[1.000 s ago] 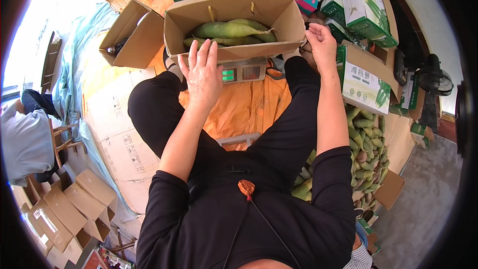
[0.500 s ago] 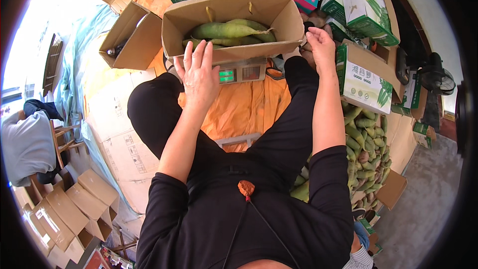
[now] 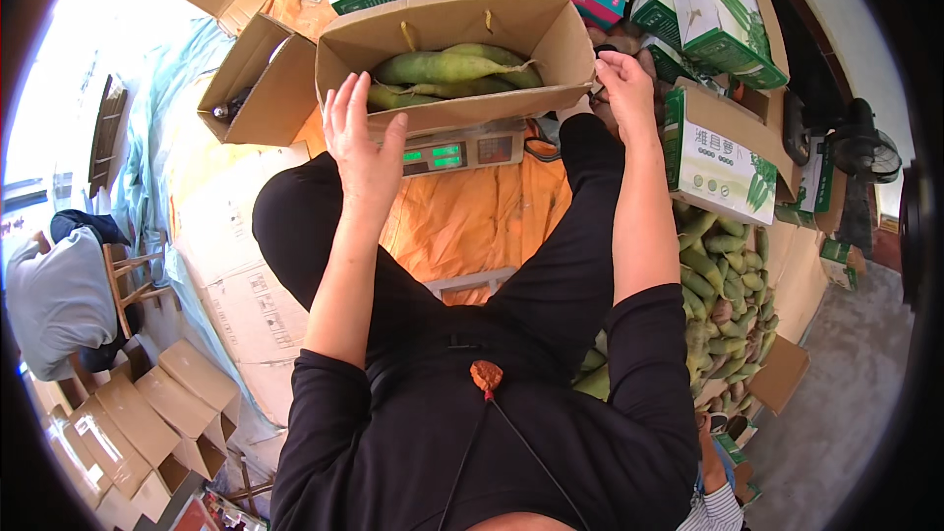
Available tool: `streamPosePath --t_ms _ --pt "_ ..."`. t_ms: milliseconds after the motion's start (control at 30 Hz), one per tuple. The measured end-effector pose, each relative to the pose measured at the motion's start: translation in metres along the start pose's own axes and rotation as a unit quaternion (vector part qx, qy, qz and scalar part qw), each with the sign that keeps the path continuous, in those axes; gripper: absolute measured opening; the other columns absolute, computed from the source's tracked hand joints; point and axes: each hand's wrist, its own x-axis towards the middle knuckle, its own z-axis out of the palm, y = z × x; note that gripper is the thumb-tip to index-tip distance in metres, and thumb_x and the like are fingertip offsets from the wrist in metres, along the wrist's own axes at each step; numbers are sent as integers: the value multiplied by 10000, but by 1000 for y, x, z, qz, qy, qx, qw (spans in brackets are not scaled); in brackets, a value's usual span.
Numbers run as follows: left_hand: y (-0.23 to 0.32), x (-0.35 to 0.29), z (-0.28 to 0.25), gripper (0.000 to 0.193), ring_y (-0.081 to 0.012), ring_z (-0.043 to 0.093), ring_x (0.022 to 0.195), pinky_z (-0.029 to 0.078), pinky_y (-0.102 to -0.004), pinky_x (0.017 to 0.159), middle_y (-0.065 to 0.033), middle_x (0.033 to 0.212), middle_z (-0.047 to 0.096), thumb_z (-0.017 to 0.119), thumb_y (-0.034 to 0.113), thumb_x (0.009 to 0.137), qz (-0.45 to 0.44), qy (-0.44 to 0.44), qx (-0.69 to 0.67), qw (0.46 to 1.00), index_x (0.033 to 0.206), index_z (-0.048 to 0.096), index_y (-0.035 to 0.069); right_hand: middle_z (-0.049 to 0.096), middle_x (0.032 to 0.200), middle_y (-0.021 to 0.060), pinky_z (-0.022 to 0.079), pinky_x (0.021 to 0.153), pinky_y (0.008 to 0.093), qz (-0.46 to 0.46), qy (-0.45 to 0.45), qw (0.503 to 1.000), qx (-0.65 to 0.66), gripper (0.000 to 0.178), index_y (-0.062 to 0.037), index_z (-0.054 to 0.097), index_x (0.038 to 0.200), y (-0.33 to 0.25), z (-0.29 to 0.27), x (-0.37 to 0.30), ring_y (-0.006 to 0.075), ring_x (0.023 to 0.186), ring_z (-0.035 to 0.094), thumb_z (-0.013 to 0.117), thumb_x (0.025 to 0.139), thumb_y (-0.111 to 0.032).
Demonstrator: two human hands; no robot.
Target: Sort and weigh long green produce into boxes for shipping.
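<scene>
Orange sheet (image 3: 482, 226) covers part of the floor, with a big green pile (image 3: 728, 285) of radishes on the right and a black fan (image 3: 870, 152) beyond it (it has a round cage). The left hand (image 3: 366, 152) is up by the near left side of the brown box (image 3: 482, 112), fingers straight and wide open, gripping nothing. The right hand (image 3: 627, 93) has bent fingers by the box's right end; I can't tell if they hold it. The box sits on a scale (image 3: 497, 150), open side up, long from left to right. Long radishes (image 3: 433, 69) lie that way inside, one thin tail pointing right.
</scene>
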Motion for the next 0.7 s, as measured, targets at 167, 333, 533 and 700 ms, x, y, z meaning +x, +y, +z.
streamPosePath --t_ms 167,333,533,700 --pt "30 22 -25 657 -359 315 1328 268 -447 1100 -175 1385 418 698 140 789 -38 -41 -78 995 1377 413 69 666 950 88 478 776 267 13 -13 1000 -20 297 20 624 1080 3 -2 4 135 860 612 672 857 -171" --pt "-1 53 -37 708 -332 343 1318 292 -432 1086 -179 1382 434 698 212 792 -64 -101 -58 991 1404 375 66 659 962 71 458 752 244 -16 -31 998 -50 324 22 613 1086 15 1 12 111 863 594 673 872 -214" --pt "-63 104 -36 741 -306 466 1257 361 -464 1023 -140 1353 506 659 438 793 -122 -172 117 971 1389 396 84 689 921 122 498 758 302 -31 5 993 -116 401 29 644 1027 27 -4 17 179 829 646 710 811 -302" --pt "-91 105 -18 547 -346 616 1022 476 -437 847 -175 1076 653 652 445 796 -151 -274 230 922 1158 581 41 690 881 147 503 765 373 -50 1 971 -232 432 -29 676 952 17 0 8 287 845 665 696 769 -420"
